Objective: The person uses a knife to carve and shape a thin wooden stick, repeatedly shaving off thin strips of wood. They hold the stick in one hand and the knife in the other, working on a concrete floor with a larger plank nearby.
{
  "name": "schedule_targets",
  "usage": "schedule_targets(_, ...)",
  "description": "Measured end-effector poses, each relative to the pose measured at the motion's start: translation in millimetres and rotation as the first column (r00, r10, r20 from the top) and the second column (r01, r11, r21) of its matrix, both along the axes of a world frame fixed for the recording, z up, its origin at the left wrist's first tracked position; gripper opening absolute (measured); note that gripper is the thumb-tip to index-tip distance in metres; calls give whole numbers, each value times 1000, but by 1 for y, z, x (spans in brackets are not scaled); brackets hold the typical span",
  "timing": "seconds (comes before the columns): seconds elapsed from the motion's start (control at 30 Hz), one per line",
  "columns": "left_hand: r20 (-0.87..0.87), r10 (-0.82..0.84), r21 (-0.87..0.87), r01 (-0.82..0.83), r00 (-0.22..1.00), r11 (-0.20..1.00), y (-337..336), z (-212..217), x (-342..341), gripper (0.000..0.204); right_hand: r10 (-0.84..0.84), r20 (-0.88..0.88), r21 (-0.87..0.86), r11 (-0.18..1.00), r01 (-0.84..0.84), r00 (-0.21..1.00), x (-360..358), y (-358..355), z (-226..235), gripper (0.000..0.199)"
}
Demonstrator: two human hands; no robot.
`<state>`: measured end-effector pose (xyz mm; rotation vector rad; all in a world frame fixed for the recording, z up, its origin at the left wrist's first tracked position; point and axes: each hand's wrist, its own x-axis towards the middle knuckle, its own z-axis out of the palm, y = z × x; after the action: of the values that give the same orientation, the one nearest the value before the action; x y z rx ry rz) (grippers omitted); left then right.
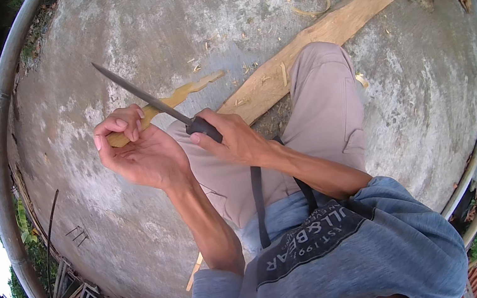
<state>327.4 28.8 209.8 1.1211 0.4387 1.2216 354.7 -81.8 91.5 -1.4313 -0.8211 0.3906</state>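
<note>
My left hand [136,148] grips one end of a thin, pale carved wooden stick [189,88] that points away to the right over the concrete. My right hand [233,137] holds the black handle of a long dark knife [136,93]. Its blade runs up and to the left and crosses the stick close to my left fingers. Both hands are raised above my bent knee in beige trousers [321,109].
A long rough wooden plank [304,48] lies on the grey concrete ground [165,21] under my leg, with wood shavings [316,7] scattered around it. A metal pipe [1,159] curves along the left edge. Plants and clutter sit at the right rim.
</note>
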Motion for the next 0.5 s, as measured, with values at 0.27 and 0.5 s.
schedule_targets(0.27, 24, -2, -16, 3, 1000, 1000, -2, 0, -2, 33, 67, -274, -162, 980, -115, 959, 6, -5, -6, 43)
schedule_targets(0.5, 21, 6, -17, -6, 1000, 1000, 4, -2, -10, 35, 17, -589, -319, 914, -252, 808, 13, -3, -18, 45)
